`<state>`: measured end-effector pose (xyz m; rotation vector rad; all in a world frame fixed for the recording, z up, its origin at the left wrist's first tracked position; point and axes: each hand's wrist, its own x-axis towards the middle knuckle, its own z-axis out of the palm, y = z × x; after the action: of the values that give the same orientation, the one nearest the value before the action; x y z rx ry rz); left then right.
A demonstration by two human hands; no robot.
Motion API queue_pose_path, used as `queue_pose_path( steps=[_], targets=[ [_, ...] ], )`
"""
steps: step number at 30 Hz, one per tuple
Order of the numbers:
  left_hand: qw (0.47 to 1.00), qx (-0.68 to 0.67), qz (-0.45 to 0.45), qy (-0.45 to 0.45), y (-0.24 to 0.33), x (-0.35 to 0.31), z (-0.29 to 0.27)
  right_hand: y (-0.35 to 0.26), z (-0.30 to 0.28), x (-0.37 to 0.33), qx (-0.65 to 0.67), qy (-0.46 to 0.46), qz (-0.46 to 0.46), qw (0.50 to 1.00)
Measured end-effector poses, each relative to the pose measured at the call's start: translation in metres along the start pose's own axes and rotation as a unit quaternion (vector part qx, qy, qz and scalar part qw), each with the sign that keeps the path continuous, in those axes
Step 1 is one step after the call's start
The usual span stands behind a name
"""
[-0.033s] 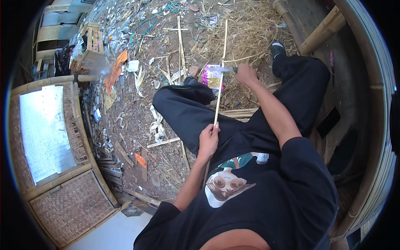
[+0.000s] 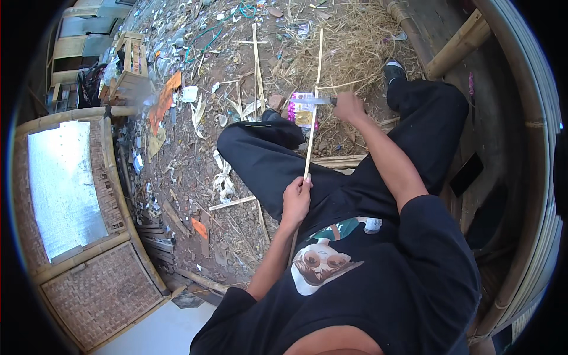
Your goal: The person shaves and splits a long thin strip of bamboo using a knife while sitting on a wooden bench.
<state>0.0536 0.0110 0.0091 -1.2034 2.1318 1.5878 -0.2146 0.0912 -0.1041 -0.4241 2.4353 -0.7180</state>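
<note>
My left hand (image 2: 296, 200) is closed around the lower part of a long, thin bamboo strip (image 2: 311, 139), which runs away from me between my legs. In my right hand (image 2: 349, 107) is a knife (image 2: 310, 101), gripped by its dark handle. Its blade points left and crosses the strip well beyond my left hand. Just past the blade, a thin sliver (image 2: 340, 87) sticks out to the right from the strip. Under the knife, on the ground, lies a pink and yellow packet (image 2: 303, 112), partly covered by the blade and strip.
A cross of bamboo strips (image 2: 257, 65) lies ahead left, and straw (image 2: 361, 35) ahead right. Litter covers the ground at left, near a wooden crate (image 2: 131, 62). A woven bamboo panel (image 2: 100, 287) stands at lower left. A dark phone (image 2: 467, 174) rests at right.
The knife blade has shifted very slightly toward me along the strip. My left hand and the strip have stayed put.
</note>
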Motion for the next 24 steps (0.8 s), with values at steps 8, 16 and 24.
queue_pose_path(
  steps=[8, 16, 24],
  targets=[
    [0.999, -0.019, 0.026, -0.035, -0.008, 0.000, 0.002, 0.023, -0.017, 0.024, -0.026, 0.119, 0.030, 0.992],
    [0.998, -0.028, 0.017, -0.045, 0.002, 0.003, -0.001, -0.011, -0.019, 0.004, 0.100, -0.075, 0.104, 0.987],
    [0.978, -0.174, -0.073, -0.090, 0.020, -0.006, -0.007, -0.016, 0.011, -0.022, -0.051, 0.042, -0.122, 0.990]
  ],
)
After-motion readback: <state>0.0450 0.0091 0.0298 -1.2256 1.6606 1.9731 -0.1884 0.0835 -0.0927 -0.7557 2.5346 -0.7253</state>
